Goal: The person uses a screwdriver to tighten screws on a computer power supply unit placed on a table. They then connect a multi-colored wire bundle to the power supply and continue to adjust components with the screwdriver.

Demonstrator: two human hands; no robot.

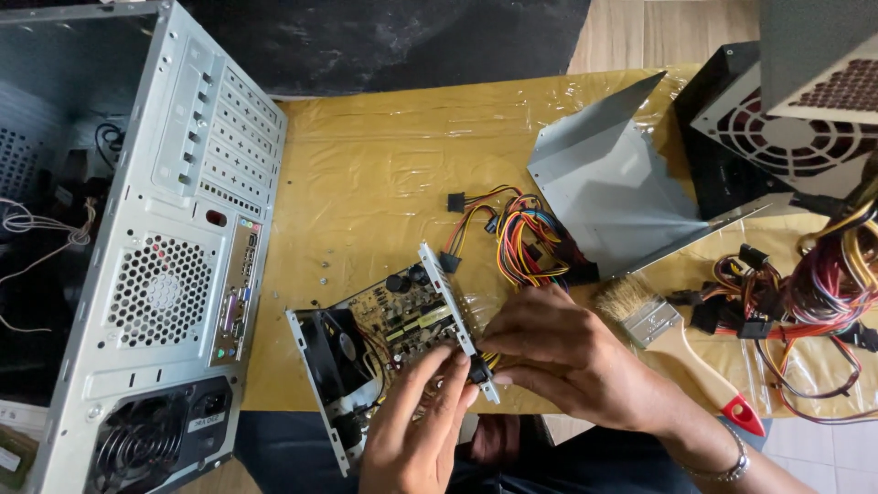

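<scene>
— The opened power supply unit [384,357], a brown circuit board in a bare grey metal tray with a black fan at its left end, where was it?

— It sat tilted at the near edge of the worktop [384,183], which was covered in yellow plastic sheeting, just right of the grey steel computer case [183,256] that lay with its back panel up.

— And the hands?

— Both were on it. The left hand [416,430] came up from the near side, its fingers [448,380] laid against the tray's right wall. The right hand [567,357] reached in from the right, and its fingers were pinched narrow around a small black connector [478,369] at that same wall. Whether the left fingers gripped anything or only steadied the tray, I could not tell.

— What lay around it?

— A bundle of yellow, red, orange and black wires [521,242] ran from the tray's far right side toward a bent grey sheet-metal cover [613,192]. Just right of the right hand lay a paintbrush with pale bristles, a wooden handle and a red tip [677,343]. At the far right corner stood a second black power supply with a round fan grille [786,137], with a tangle of coloured cables [823,293] on its near side.
</scene>
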